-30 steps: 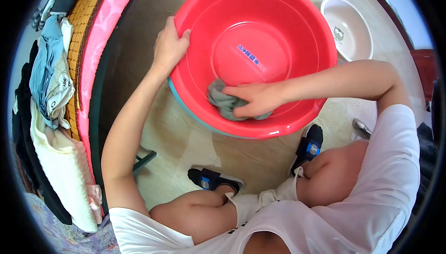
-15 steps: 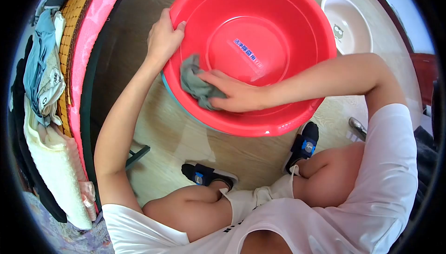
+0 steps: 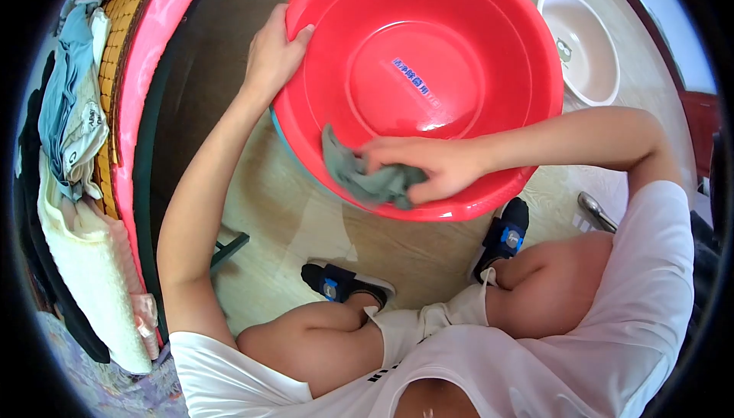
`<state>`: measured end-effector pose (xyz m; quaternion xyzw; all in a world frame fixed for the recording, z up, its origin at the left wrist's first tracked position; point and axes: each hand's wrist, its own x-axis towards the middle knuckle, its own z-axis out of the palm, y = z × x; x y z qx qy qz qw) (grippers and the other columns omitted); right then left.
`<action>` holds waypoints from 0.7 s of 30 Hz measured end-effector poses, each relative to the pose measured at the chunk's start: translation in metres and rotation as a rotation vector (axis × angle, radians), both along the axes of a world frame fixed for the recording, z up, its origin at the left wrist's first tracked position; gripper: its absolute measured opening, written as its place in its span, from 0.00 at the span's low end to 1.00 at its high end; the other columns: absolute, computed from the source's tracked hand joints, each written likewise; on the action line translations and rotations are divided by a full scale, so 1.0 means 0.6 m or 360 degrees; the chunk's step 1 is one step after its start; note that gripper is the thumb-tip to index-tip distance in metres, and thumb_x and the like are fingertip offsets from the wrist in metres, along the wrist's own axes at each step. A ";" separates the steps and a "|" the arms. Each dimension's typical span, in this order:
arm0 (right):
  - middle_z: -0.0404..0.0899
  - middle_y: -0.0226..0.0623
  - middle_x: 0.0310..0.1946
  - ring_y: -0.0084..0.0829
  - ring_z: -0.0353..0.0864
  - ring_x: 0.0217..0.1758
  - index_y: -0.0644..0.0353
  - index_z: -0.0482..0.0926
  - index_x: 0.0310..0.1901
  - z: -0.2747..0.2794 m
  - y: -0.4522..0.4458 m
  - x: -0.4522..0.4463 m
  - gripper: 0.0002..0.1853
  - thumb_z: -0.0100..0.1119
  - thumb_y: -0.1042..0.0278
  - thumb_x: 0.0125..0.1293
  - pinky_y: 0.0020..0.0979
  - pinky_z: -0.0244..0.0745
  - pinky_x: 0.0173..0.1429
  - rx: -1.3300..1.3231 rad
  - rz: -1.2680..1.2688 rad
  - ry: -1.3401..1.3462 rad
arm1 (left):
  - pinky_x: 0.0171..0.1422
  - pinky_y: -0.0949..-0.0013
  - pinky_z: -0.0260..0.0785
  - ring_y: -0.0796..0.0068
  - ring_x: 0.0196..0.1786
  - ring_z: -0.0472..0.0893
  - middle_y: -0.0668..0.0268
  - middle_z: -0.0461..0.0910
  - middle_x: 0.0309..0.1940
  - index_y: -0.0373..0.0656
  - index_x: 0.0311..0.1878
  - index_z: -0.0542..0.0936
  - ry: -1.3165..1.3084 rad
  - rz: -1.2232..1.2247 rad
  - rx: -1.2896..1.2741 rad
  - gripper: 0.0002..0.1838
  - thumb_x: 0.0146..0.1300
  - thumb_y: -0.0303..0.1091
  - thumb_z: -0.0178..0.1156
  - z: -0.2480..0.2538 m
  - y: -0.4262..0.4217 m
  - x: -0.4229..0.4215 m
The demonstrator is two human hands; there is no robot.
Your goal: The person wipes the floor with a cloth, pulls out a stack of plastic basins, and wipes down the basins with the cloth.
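A large red plastic basin (image 3: 489, 58) with blue lettering on its bottom fills the upper middle of the head view. My left hand (image 3: 277, 55) grips its rim at the left, thumb on the inner side. In my right hand (image 3: 436, 164) is a crumpled grey-green cloth (image 3: 367, 177), pressed against the near inner wall and rim of the basin. Part of the cloth is hidden under my fingers. Below the red rim, at the left, shows the edge of a light-blue basin (image 3: 289, 150).
A small white oval basin (image 3: 592, 51) stands on the floor at the upper right. Folded clothes and a cream towel (image 3: 92, 273) lie at the left beside a pink-edged bed (image 3: 141, 74). My slippered feet (image 3: 344, 284) are below the basin. A dark metal leg (image 3: 229, 250) juts out at the left.
My right hand has slid the cloth along the near inner wall, rightward and towards me. The basin has shifted slightly right in view; my left hand stays on its rim.
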<state>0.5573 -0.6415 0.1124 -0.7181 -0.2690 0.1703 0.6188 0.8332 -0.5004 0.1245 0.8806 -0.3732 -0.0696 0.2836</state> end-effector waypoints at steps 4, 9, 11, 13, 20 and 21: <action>0.63 0.61 0.74 0.58 0.65 0.80 0.64 0.68 0.68 0.026 -0.041 -0.018 0.34 0.66 0.74 0.58 0.46 0.63 0.80 -0.0050 0.0259 0.0006 | 0.62 0.52 0.78 0.49 0.55 0.88 0.46 0.87 0.51 0.37 0.65 0.78 0.0034 -0.0093 -0.0075 0.24 0.73 0.42 0.66 0.003 0.000 0.001; 0.61 0.58 0.76 0.58 0.64 0.80 0.64 0.67 0.70 0.023 -0.031 -0.018 0.36 0.66 0.72 0.59 0.46 0.63 0.80 -0.0060 0.0198 0.0049 | 0.65 0.51 0.77 0.46 0.59 0.85 0.45 0.80 0.59 0.34 0.71 0.74 -0.0532 -0.0233 -0.0220 0.29 0.73 0.40 0.67 0.008 -0.011 -0.003; 0.62 0.57 0.75 0.57 0.65 0.79 0.64 0.67 0.71 0.018 -0.029 -0.019 0.36 0.66 0.72 0.59 0.46 0.64 0.79 -0.0040 0.0184 0.0034 | 0.66 0.52 0.77 0.45 0.61 0.82 0.44 0.75 0.62 0.34 0.75 0.70 -0.0876 -0.0286 -0.0335 0.33 0.73 0.38 0.68 0.032 -0.011 -0.010; 0.62 0.56 0.75 0.56 0.65 0.78 0.65 0.67 0.71 0.019 -0.031 -0.021 0.36 0.66 0.72 0.60 0.46 0.65 0.79 -0.0024 0.0171 0.0021 | 0.64 0.51 0.78 0.43 0.60 0.83 0.42 0.77 0.60 0.34 0.74 0.69 -0.0759 -0.0220 -0.0148 0.32 0.73 0.38 0.67 0.060 0.021 -0.041; 0.60 0.56 0.75 0.56 0.67 0.76 0.64 0.64 0.74 0.025 -0.023 -0.027 0.39 0.64 0.73 0.59 0.46 0.66 0.78 -0.0055 0.0134 0.0041 | 0.48 0.39 0.80 0.30 0.40 0.86 0.35 0.86 0.35 0.28 0.70 0.66 0.0005 -0.0084 0.0257 0.29 0.75 0.36 0.62 0.075 0.117 -0.129; 0.58 0.57 0.76 0.57 0.68 0.76 0.64 0.63 0.75 0.026 -0.021 -0.028 0.39 0.63 0.73 0.60 0.46 0.66 0.77 -0.0063 0.0100 0.0013 | 0.48 0.40 0.81 0.32 0.38 0.87 0.37 0.85 0.32 0.28 0.72 0.64 -0.0071 -0.0103 0.0311 0.30 0.77 0.37 0.59 0.075 0.111 -0.127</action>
